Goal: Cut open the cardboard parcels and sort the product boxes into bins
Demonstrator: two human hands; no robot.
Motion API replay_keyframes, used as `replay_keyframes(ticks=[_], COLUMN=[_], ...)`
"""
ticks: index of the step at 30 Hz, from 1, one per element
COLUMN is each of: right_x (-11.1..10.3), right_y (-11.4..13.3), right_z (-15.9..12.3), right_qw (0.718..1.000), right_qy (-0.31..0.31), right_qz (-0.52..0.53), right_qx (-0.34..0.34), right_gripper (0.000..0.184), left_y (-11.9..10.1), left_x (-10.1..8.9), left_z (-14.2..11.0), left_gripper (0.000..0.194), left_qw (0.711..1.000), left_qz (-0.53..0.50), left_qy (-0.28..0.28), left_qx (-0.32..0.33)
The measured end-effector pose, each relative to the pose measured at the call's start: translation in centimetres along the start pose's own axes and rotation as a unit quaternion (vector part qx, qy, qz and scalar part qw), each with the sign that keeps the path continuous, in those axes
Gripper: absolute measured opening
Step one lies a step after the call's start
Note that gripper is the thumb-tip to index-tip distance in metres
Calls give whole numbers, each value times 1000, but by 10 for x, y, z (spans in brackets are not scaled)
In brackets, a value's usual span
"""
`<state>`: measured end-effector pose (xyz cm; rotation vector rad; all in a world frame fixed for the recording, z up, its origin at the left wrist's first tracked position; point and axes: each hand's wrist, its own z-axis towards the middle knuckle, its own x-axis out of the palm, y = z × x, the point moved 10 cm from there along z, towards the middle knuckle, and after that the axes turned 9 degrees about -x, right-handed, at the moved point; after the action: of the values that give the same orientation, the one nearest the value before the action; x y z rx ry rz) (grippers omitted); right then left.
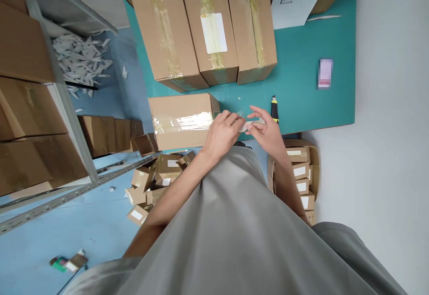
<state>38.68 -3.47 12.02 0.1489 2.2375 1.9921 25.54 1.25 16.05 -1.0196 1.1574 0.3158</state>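
Note:
A small whitish, half-clear strip (247,126), perhaps crumpled tape, stretches between my two hands near the table's front edge. My left hand (223,134) has its fingers curled together over the strip's left end, beside the right end of a taped cardboard box (182,107). At the other end, my right hand (267,134) pinches the strip, its upper fingers held apart. A yellow-and-black box cutter (274,109) lies just beyond my right hand on the green table (301,103).
Three taped cartons (216,35) stand along the back of the table. A blurred pink item (325,73) lies far right. Shelves with cartons (30,107) rise at left. Small boxes (167,165) are heaped below the table, and more fill a large carton (315,165) at right.

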Motion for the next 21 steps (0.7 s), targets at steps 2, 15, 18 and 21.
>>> replay_keyframes(ticks=[2,15,18,21], right_x=[-30,-157,-153,-151], right_y=[-4,-192,-196,-189], right_z=[4,59,58,63], right_qw=[998,777,774,792], right_qy=[-33,-58,-58,-53], right_qz=[-45,-552,-558,-540], right_qx=[9,298,294,279], right_gripper=[53,58,47,36], left_y=[-1,-17,-17,-16], left_x=[-1,11,11,9], left_z=[-1,-23,-28,-32], left_gripper=[28,25,25,28], left_qw=[1000,988,988,991], left_qz=[6,88,83,75], left_qy=[-13,49,24,-17], left_qx=[0,-116,-125,-114])
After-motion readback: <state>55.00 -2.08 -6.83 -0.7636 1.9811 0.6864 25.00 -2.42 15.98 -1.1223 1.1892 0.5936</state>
